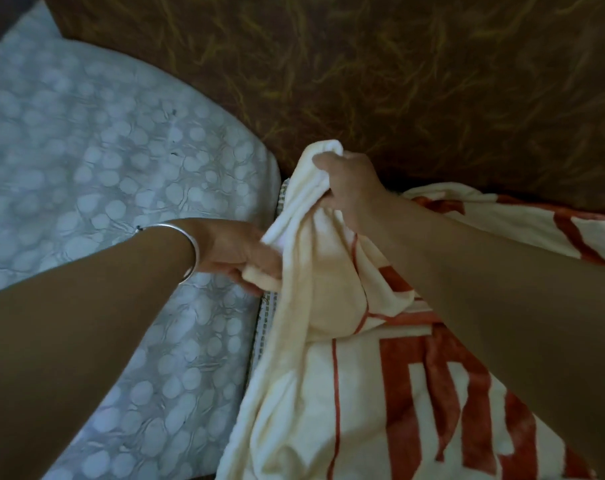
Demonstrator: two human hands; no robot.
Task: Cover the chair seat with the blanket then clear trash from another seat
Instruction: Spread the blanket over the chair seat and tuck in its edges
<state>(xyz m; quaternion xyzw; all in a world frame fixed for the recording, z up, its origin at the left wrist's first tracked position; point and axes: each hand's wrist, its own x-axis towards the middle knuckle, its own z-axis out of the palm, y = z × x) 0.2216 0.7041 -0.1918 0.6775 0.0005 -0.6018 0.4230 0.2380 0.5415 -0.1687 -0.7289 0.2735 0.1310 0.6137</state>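
Observation:
A cream blanket (pixel 328 393) with orange-red block markings lies bunched over the seat on the right. My right hand (pixel 349 181) grips a gathered fold of it and holds that fold up near the brown backrest (pixel 398 81). My left hand (pixel 238 254), with a silver bangle on the wrist, grips the blanket's left edge lower down, at the gap between the two seats. The seat under the blanket is almost wholly hidden. No trash is in view.
To the left lies a pale blue-grey seat cushion (pixel 86 168) with a pebble pattern. A narrow strip of woven trim (pixel 268 323) shows between that cushion and the blanket. The brown patterned backrest runs across the top.

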